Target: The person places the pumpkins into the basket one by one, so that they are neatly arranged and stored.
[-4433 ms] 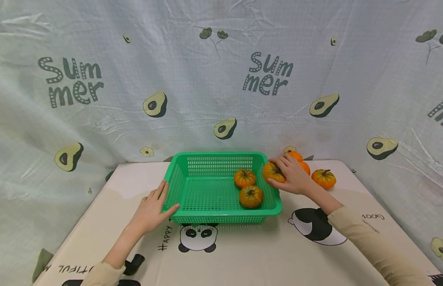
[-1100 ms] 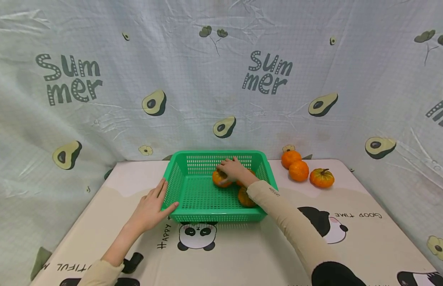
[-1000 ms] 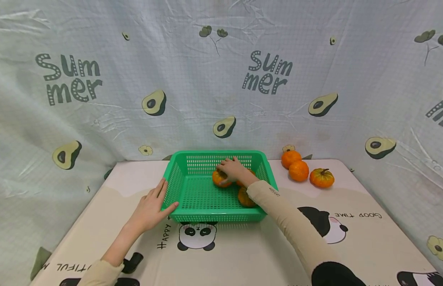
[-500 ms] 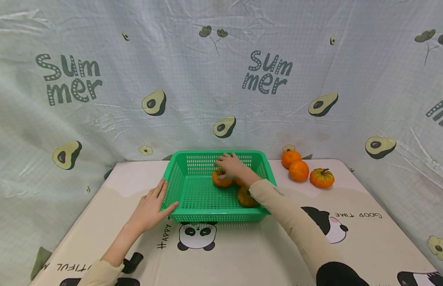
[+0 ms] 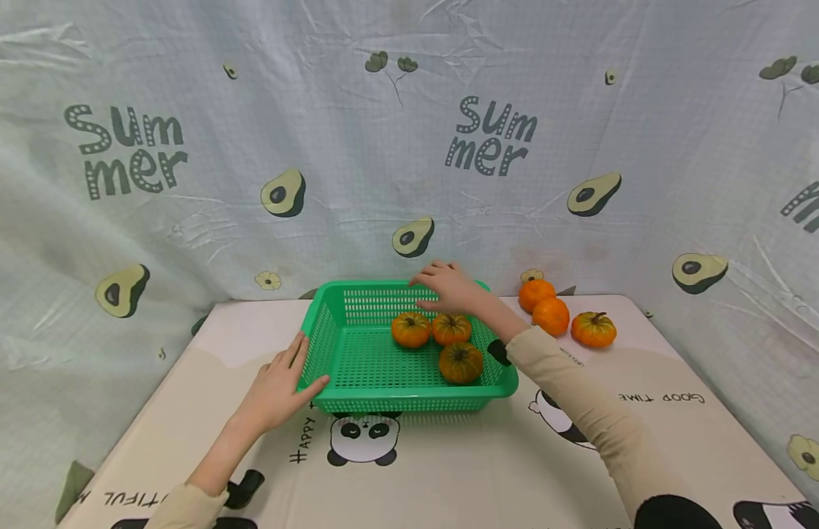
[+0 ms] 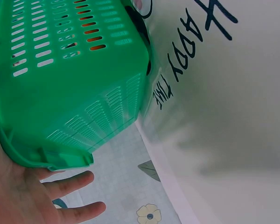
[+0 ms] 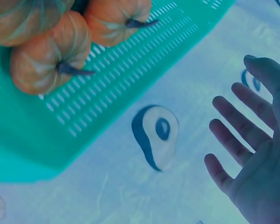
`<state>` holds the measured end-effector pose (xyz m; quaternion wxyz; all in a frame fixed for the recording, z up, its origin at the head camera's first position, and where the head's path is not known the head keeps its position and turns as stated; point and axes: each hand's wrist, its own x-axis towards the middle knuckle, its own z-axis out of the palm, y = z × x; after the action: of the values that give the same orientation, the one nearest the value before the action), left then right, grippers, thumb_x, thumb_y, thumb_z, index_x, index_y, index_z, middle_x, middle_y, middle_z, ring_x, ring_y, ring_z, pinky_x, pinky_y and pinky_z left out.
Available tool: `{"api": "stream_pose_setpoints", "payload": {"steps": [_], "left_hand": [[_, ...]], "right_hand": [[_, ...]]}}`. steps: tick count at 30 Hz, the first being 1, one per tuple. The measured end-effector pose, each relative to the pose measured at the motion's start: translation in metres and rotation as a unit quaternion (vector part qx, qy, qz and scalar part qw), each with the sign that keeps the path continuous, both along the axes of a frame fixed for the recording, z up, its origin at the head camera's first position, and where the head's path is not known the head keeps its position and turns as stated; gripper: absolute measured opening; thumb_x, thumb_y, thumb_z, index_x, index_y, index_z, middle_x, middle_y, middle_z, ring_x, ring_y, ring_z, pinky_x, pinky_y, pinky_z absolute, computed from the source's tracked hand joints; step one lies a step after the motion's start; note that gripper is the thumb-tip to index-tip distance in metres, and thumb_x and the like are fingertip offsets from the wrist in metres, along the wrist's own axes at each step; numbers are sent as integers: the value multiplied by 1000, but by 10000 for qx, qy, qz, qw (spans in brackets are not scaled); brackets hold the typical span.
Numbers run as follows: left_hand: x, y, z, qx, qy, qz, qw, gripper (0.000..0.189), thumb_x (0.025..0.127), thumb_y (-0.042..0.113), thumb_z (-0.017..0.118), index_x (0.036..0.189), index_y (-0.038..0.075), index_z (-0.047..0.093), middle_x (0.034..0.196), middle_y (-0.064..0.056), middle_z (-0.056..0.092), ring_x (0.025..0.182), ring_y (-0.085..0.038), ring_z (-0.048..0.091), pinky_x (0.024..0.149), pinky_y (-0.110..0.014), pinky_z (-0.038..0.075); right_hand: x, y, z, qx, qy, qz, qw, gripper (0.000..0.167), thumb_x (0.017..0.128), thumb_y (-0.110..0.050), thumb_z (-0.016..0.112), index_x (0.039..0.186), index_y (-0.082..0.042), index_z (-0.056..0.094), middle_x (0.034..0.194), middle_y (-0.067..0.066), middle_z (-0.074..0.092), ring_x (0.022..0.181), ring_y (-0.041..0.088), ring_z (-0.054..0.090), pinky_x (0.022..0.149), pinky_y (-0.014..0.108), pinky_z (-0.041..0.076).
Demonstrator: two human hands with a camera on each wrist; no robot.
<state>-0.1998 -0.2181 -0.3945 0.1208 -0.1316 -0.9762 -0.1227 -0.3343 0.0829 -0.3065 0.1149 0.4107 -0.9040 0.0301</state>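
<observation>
In the head view a green slotted plastic basket (image 5: 402,404) stands on the table with three small pumpkins inside: a left one (image 5: 410,330), a right one (image 5: 452,330) and a front one (image 5: 460,364). My left hand (image 5: 274,388) rests on the basket's left rim, fingers straight; the left wrist view shows its fingers (image 6: 70,184) beside the rim. Above the back of the basket my right hand (image 5: 452,288) hangs with relaxed fingers and holds nothing. The right wrist view shows that hand (image 7: 252,140) spread, apart from the pumpkins.
Right of the basket, a small pumpkin (image 5: 593,329) and two smooth orange fruits, a rear one (image 5: 536,294) and a front one (image 5: 551,317), sit on the table. A printed cloth (image 5: 356,220) hangs behind. Panda drawings mark the table cover (image 5: 449,470).
A pumpkin was carried from the right into the basket and let go at the left of the other two. My right hand has risen back and right from it. The left hand stayed.
</observation>
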Motion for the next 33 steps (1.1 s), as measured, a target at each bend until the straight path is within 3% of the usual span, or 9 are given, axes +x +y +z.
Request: {"api": "stream_pose_setpoints", "payload": {"steps": [12, 18, 22, 33], "left_hand": [[1, 2, 0, 12, -35, 0, 10000, 80, 87, 51, 44, 139, -6, 23, 146, -22, 20, 125, -42, 33, 87, -58, 35], [1, 1, 2, 6, -28, -20, 10000, 80, 87, 51, 45, 139, -6, 23, 145, -22, 21, 124, -43, 34, 87, -58, 36], [2, 0, 3, -11, -31, -7, 10000, 80, 87, 51, 45, 139, -6, 23, 145, -23, 21, 124, -43, 34, 87, -58, 36], [0, 0, 1, -1, -67, 1, 10000, 80, 87, 51, 44, 139, -6, 22, 146, -22, 20, 125, -42, 33, 87, -59, 35]], "right_hand": [[28, 52, 7, -669, 282, 93, 9973, 25, 85, -25, 60, 108, -15, 61, 105, 5, 62, 101, 23, 49, 86, 45, 37], [36, 77, -13, -979, 788, 307, 9916, 21, 81, -19, 64, 101, -14, 65, 97, 2, 64, 92, 20, 52, 81, 40, 41], [38, 92, -29, -1224, 890, 343, 9879, 19, 79, -15, 66, 98, -13, 66, 94, 2, 64, 89, 20, 52, 78, 38, 41], [34, 140, -70, -1562, 920, -288, 9830, 16, 80, -11, 64, 96, -8, 65, 94, 5, 63, 89, 21, 53, 77, 38, 46]]}}
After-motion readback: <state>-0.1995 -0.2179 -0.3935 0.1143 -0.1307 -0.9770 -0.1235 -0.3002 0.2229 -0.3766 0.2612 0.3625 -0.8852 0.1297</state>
